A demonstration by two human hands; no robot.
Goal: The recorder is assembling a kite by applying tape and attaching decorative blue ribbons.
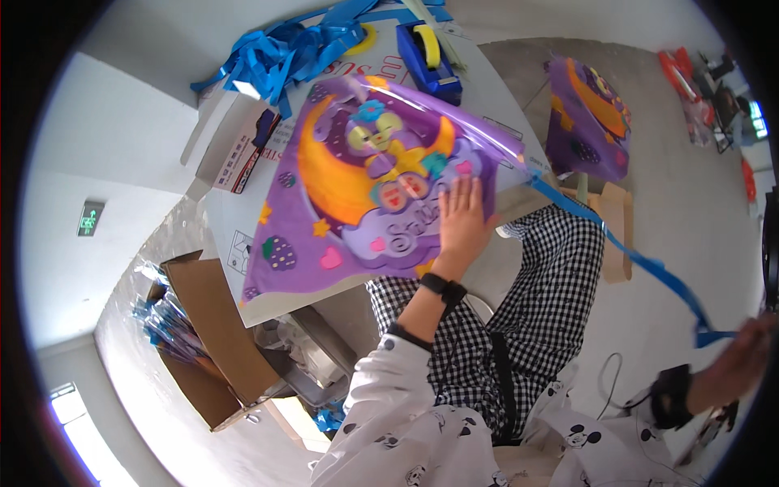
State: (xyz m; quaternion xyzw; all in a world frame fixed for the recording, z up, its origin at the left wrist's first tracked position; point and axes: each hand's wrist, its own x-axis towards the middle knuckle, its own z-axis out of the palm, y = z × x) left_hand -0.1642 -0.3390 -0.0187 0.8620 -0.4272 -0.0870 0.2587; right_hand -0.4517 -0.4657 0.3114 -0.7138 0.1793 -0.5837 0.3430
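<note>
A shiny purple printed sheet (324, 243), roughly triangular, with an orange moon and a cartoon figure, lies over the white table. My left hand (464, 223) rests on it, palm down with fingers stretched out. Its upper right edge looks rolled or folded into a glossy strip. From the right end of that edge, a blue ribbon (641, 258) runs down and to the right. My right hand (740, 365), out at the far right and partly blurred by the rim, grips the ribbon's other end.
On the table are a heap of blue ribbon (284, 53), a blue tape dispenser (428, 61) with yellow tape and a small carton (243, 150). Another purple printed sheet (588, 122) hangs beyond the table's right. A cardboard box (223, 341) of wrapped items stands lower left.
</note>
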